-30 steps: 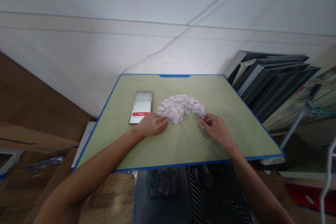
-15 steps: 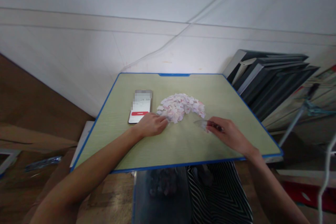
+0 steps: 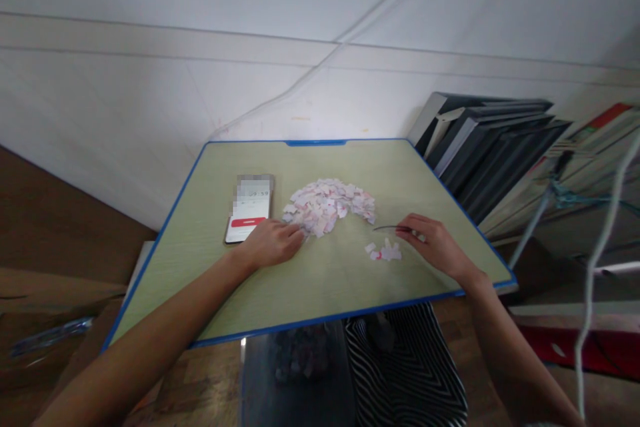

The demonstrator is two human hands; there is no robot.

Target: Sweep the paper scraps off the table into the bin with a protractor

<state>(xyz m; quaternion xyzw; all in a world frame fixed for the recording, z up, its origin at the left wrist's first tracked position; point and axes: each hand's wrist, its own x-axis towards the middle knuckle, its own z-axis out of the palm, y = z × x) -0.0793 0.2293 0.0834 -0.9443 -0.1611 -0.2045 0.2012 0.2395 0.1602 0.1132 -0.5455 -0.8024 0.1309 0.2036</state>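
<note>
A heap of torn white and pinkish paper scraps (image 3: 327,203) lies in a curved shape on the pale green board (image 3: 310,293). My left hand (image 3: 273,243) rests at the heap's near left end, its fingers curled and touching the scraps; what is inside them is hidden. Between the fingers and thumb of my right hand (image 3: 433,243) is a thin, slightly curved metal tool (image 3: 387,227), held edge-on above the board and pointing left. Below its tip, a small separate group of scraps (image 3: 387,251) lies spread out.
A phone (image 3: 249,210) with a lit screen lies left of the heap, close to my left wrist. Dark flat panels (image 3: 480,140) lean against the wall beyond the board's right edge. A white cable (image 3: 590,280) hangs at far right. Under the near edge stands a dark container (image 3: 300,373).
My right hand has lifted and turned the tool edge-on, uncovering the small group of scraps below it. My left hand keeps its place at the heap. The whole view has shifted slightly.
</note>
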